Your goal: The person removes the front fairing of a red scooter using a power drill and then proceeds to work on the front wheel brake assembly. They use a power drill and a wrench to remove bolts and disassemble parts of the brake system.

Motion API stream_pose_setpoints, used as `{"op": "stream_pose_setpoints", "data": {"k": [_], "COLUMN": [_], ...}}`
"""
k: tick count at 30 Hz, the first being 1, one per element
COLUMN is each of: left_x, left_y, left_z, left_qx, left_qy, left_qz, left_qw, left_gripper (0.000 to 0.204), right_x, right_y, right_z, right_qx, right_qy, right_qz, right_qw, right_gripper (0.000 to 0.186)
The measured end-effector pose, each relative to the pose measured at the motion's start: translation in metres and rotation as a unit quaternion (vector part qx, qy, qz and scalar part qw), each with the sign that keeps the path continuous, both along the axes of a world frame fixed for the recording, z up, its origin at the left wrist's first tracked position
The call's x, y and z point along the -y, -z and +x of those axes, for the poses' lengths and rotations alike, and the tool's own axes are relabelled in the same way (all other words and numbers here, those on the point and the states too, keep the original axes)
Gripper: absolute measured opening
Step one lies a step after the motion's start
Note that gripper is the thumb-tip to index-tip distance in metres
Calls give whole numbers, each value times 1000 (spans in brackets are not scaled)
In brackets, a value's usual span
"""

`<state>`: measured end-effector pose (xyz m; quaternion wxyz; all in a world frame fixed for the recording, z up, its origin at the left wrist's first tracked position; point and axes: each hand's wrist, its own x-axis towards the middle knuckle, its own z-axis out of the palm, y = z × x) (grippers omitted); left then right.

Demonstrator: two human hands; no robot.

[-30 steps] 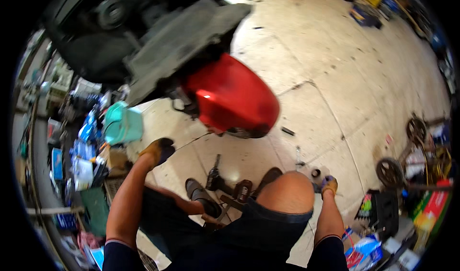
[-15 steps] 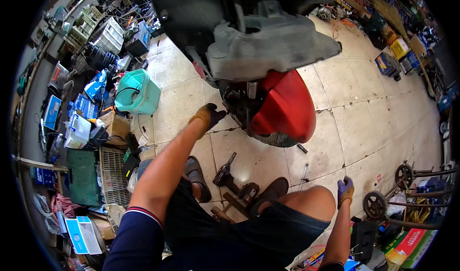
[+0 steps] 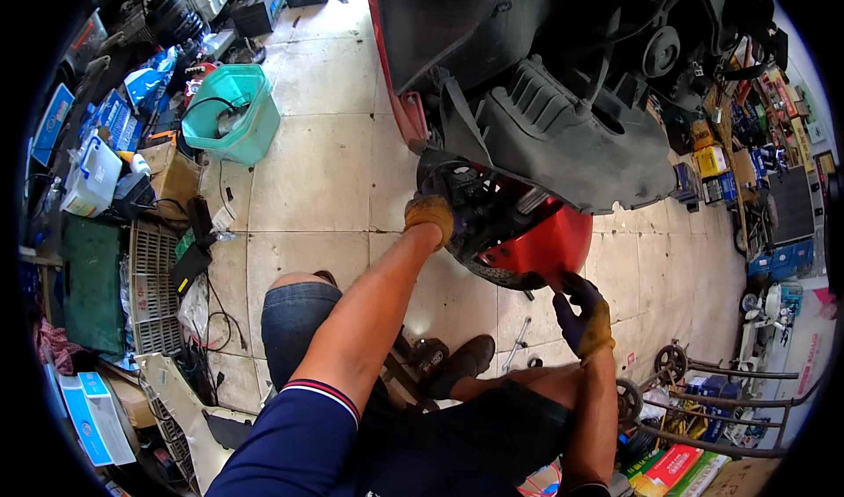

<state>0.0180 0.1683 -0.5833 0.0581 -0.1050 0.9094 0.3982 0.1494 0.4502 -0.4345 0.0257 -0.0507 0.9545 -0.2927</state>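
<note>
Above me is a scooter's front end, with a red mudguard [image 3: 536,244], black tyre [image 3: 501,274] and loose-hanging grey-black plastic panel [image 3: 563,154]. My left hand [image 3: 427,217], in a tan and dark glove, is at the dark parts left of the mudguard, its fingers mostly hidden. My right hand [image 3: 580,317], gloved alike, reaches up to the mudguard's lower right edge, fingers curved and apart. A power tool [image 3: 428,354] lies by my shoe, mostly behind my arm, and a thin metal wrench [image 3: 517,343] is on the floor.
A teal bucket [image 3: 255,145] stands left on the tiled floor [image 3: 308,180], among boxes, cables and a plastic crate [image 3: 154,290]. A wheeled metal trolley [image 3: 721,391] is at the lower right. Shelved clutter [image 3: 716,163] lines the right side.
My left hand has moved up and right onto the scooter's dark parts. My right hand has risen to the mudguard. The view has swung, and the scooter now sits further right in it.
</note>
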Motion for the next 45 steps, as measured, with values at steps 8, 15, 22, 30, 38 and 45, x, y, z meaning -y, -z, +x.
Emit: {"op": "stream_pose_setpoints", "data": {"k": [8,15,22,30,38,45], "left_x": [7,7,7,45,16,29], "left_y": [16,48,34,93,23,-46], "left_z": [-5,-21,-15,-17,-4,-9], "left_qx": [-5,-5,-3,-129,-35,31], "left_qy": [28,33,11,90,42,167], "left_qz": [-35,-33,-16,24,167,193], "left_qw": [999,999,1000,987,984,967], "left_gripper": [96,88,92,91,84,91], "right_x": [-3,-10,-21,-6,-29,-35], "right_y": [18,20,15,20,16,12], "right_z": [-16,-13,-9,-22,-13,-9], "right_qx": [74,83,85,115,79,78], "right_qy": [66,81,101,80,109,116], "right_qz": [-81,-128,-156,-169,-151,-141], "right_qw": [992,985,979,976,979,980], "right_gripper": [25,25,26,26,25,26]}}
